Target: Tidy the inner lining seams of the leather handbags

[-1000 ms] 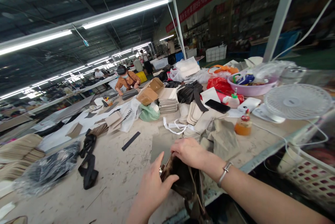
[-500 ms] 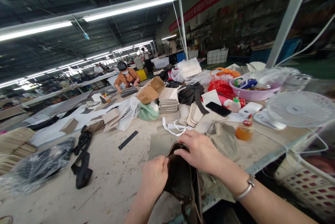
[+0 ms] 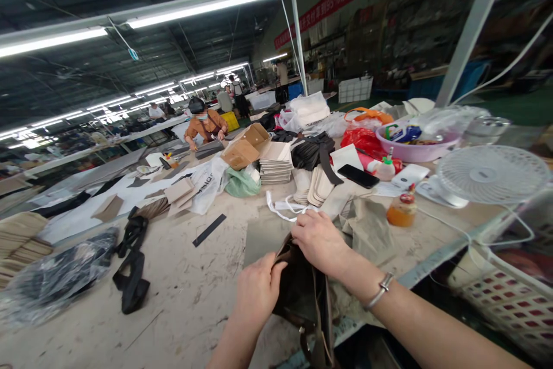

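A dark brown bag (image 3: 298, 294) with an open mouth hangs partly over the table's near edge, its inside facing me. My left hand (image 3: 258, 288) pinches the left part of its rim between thumb and fingers. On the far part of the rim, my right hand (image 3: 319, 242) is closed, fingers curled over the edge. A metal ring and a strap end show low on the bag. Beneath and beyond it lies a flat grey-green sheet (image 3: 263, 236). Crumpled grey-green material (image 3: 369, 231) rests just right of my right hand.
Around the bag are a white cord (image 3: 276, 208), a jar of orange liquid (image 3: 401, 210), a phone (image 3: 358, 175), a white fan (image 3: 492, 174) and stacked panels (image 3: 276, 163). Black straps (image 3: 132, 282) lie left. A perforated basket (image 3: 501, 300) stands right, below the table edge. A co-worker (image 3: 205, 121) works farther back.
My right hand has shifted slightly along the rim, and its thumb is now tucked in. The left hand keeps its hold on the bag. The whole view has moved a little.
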Motion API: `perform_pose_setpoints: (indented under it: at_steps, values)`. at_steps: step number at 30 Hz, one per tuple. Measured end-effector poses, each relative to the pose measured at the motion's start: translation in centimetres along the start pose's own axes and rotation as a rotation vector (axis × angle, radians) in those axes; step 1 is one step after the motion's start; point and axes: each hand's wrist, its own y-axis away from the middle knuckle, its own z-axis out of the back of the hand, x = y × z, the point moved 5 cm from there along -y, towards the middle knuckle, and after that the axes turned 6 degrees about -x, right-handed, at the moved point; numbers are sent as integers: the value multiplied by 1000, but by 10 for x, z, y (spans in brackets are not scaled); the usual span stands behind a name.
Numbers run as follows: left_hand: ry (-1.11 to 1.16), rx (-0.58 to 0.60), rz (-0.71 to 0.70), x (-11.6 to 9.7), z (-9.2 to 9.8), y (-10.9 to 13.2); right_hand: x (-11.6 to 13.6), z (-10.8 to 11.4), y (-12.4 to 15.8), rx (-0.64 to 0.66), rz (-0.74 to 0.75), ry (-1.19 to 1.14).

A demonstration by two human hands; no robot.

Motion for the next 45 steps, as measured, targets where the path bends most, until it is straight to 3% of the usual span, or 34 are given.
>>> perform_pose_setpoints:
  at_steps: [9, 15, 17, 29, 36, 45]
  values:
    - [-92, 23, 29, 4, -2, -10, -15, 7, 26, -86, -147, -84]
    - [-67, 64, 49, 3, -2, -12, -2, 16, 16, -49, 88, -322]
    - [-61, 69, 55, 3, -3, -12, -3, 15, 12, -53, 98, -357]
    - [-9, 41, 21, 6, -9, -14, -10, -10, -15, -70, 158, -226]
    - [-34, 54, 24, 10, -9, -17, -16, -14, -15, -156, 58, -232]
    - [-52, 53, 12, 11, -13, -19, -12, -15, -20, -65, -19, -170]
